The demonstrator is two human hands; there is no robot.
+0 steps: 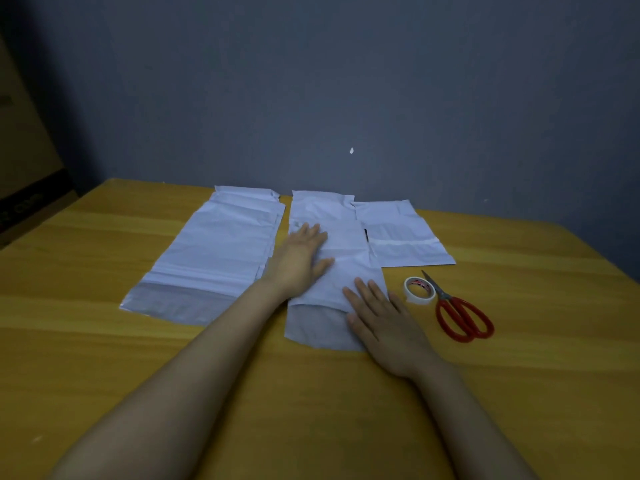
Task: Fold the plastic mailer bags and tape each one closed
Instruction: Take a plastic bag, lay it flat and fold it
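Note:
A white plastic mailer bag [337, 233] lies lengthwise in the middle of the yellow wooden table [104, 341]. My left hand [300, 258] lies flat on its left part, fingers straight. My right hand [381, 320] presses flat on its near right corner. A stack of unfolded white mailer bags [214, 258] lies to the left. A smaller folded mailer bag [401, 233] with a strip of tape across it lies to the right. A roll of white tape [419, 289] sits just right of my right hand.
Red-handled scissors [460, 313] lie beside the tape roll, blades pointing away from me. A grey wall stands behind the table's far edge. A cardboard box [24, 188] stands at the far left, off the table.

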